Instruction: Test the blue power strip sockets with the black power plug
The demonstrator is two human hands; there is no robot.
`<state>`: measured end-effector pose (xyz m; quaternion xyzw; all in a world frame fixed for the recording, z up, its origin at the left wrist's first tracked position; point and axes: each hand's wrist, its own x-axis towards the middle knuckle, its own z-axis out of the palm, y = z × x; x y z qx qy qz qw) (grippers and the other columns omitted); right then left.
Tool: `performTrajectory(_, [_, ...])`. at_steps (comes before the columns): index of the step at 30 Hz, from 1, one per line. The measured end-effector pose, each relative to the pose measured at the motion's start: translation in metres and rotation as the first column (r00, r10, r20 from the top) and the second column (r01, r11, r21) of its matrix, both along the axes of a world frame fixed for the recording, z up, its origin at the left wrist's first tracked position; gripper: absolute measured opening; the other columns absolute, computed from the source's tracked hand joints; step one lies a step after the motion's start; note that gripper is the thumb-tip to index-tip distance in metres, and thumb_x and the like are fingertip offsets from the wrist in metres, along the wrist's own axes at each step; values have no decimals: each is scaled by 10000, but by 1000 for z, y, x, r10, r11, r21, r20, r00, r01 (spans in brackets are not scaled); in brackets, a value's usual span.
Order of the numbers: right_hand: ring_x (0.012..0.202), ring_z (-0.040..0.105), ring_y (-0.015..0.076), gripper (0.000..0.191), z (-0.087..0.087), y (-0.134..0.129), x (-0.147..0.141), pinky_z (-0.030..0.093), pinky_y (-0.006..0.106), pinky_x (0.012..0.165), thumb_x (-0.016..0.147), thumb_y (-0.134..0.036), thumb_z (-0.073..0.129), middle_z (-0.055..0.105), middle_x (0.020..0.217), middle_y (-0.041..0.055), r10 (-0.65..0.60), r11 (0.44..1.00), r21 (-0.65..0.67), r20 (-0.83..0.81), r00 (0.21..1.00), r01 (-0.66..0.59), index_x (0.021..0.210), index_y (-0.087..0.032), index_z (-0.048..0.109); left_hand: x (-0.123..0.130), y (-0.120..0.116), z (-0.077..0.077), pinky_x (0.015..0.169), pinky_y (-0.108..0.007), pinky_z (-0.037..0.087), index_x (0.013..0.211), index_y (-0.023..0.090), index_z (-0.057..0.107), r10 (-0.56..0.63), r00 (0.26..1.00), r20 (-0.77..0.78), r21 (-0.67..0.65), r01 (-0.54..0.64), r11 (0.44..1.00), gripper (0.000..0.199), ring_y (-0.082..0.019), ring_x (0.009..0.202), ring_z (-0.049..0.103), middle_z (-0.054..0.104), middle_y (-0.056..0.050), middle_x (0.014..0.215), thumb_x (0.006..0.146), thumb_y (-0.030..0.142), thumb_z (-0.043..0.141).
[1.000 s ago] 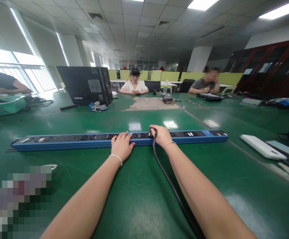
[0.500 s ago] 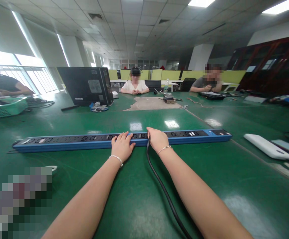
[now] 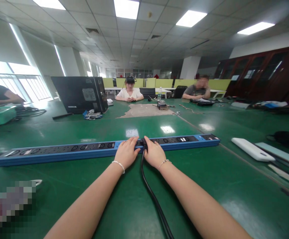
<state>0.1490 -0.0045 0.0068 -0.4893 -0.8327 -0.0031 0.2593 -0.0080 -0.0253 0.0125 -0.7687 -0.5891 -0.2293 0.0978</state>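
A long blue power strip (image 3: 60,156) with a black socket face lies across the green table in front of me. My left hand (image 3: 127,153) grips it near the middle, fingers over the top and thumb along the near side. Just right of that, my right hand (image 3: 155,153) is closed on a black plug (image 3: 143,142), which sits at the strip's socket face. Whether it is fully in a socket I cannot tell. From the plug a thick black cable (image 3: 151,191) runs toward me between my forearms.
A black computer case (image 3: 78,94) stands at the back left, with gloves (image 3: 92,115) beside it. A green basket (image 3: 0,115) is at far left. On the right lies a white power bank-like block (image 3: 252,149). Several people sit around the table (image 3: 67,189).
My left hand has come closer to my right hand along the strip. The plug now shows between them. The view has tilted up slightly, and the strip appears farther left.
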Motion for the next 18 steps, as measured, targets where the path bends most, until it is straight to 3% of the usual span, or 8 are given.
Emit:
performTrajectory(3, [1304,348,184,675,-12,0,8,183,392,1112,735,-155,456,451,1379,109,20,1000,2,-6,1000,-20,1395,-101,320,16,8,1,957,-312,404,1332,219,388,-79,997,21,-27,80,996,469,-180,1122,548,546,-71,1298,871,286,442])
performTrajectory(8, [1344,274,198,647,-17,2,13,171,395,1117,737,-145,454,368,1441,72,-15,1000,14,-10,1000,15,1378,-144,370,26,15,5,849,-294,444,1207,255,486,13,998,59,-43,-11,999,330,-181,1000,611,662,-51,1088,884,297,435])
performTrajectory(12, [1330,304,188,602,-13,5,14,202,388,1107,750,-129,445,401,1422,57,-22,1000,-1,-15,1000,22,1349,-184,420,33,20,10,778,-289,445,1058,249,535,70,996,50,-99,-65,993,209,-192,934,629,683,-46,922,885,311,435])
performTrajectory(18, [1294,362,177,569,-13,7,16,205,381,1103,752,-119,444,482,1362,35,-23,1000,8,-61,998,23,1313,-205,464,40,23,3,817,-298,431,1118,226,503,71,990,125,-32,-67,997,250,-184,958,612,667,-56,984,894,277,404])
